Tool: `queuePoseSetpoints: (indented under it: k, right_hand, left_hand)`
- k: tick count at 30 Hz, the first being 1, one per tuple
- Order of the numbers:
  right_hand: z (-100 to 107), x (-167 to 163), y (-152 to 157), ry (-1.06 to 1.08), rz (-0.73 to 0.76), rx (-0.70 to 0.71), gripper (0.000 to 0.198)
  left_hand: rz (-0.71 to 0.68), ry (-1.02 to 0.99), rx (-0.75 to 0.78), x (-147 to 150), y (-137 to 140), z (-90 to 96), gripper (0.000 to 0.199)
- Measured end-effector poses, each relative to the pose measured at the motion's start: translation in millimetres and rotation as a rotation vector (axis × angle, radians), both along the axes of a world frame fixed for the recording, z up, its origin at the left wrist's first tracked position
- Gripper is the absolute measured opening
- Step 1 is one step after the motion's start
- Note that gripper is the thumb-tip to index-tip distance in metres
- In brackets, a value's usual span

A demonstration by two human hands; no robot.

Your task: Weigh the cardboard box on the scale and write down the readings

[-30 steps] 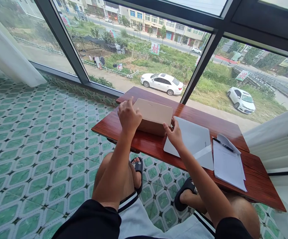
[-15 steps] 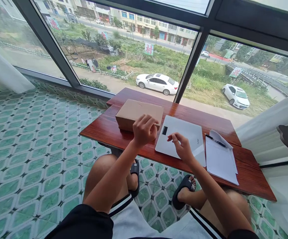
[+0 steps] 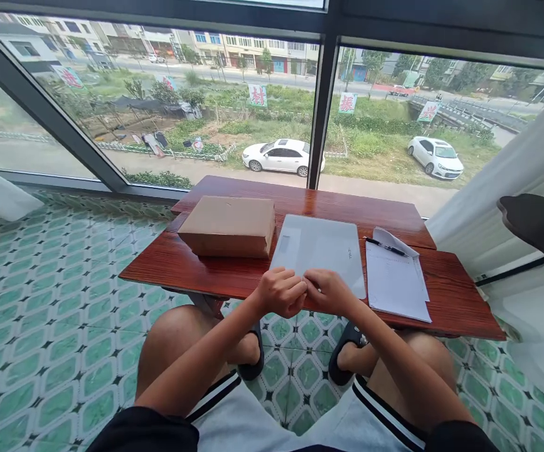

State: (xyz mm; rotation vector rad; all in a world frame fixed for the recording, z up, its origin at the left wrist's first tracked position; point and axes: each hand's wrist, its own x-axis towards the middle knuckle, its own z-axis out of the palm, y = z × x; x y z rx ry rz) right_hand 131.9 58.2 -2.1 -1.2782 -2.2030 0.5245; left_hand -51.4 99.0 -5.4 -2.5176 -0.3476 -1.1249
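My left hand [image 3: 282, 292] is closed, its fingers curled towards the right. Against its fingertips, my right hand [image 3: 329, 291] is closed too, thumb and fingers drawn together. Whatever may be between the fingers is hidden or too small to name. Both hands hover over the near edge of a flat white digital scale [image 3: 321, 242], which has a small display at its left and lettering at its right. Left of the scale, a closed brown cardboard box [image 3: 229, 220] sits on the table.
Right of the scale lie paper sheets [image 3: 394, 279] with a curled top page and a black pen [image 3: 387, 246] on them. The dark red wooden table [image 3: 159, 267] stands against a large window. A dark curved object [image 3: 535, 223] juts in at the right.
My two hands have come together from apart, the left moving down from near the box. The view has turned to the right. The scale's dark display now looks pale.
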Motion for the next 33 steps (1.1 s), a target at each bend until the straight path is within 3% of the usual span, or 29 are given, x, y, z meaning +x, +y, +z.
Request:
queuePoseSetpoints:
  k: [5, 9, 21, 33]
  right_hand:
    - [3, 7, -4, -0.395, 0.022, 0.101, 0.025]
    - [12, 9, -3, -0.514, 0.084, 0.077, 0.028]
    - [20, 11, -1, -0.479, 0.125, 0.103, 0.018]
    - [43, 32, -8, -0.367, 0.074, 0.138, 0.016]
  left_hand:
    - [-0.051, 0.035, 0.032, 6, -4, -10.7, 0.026]
    - [-0.086, 0.032, 0.036, 11, -2, -12.1, 0.027]
    - [-0.138, 0.05, 0.067, 25, 5, -19.4, 0.026]
    - [-0.191, 0.121, 0.168, 45, 9, 16.1, 0.032]
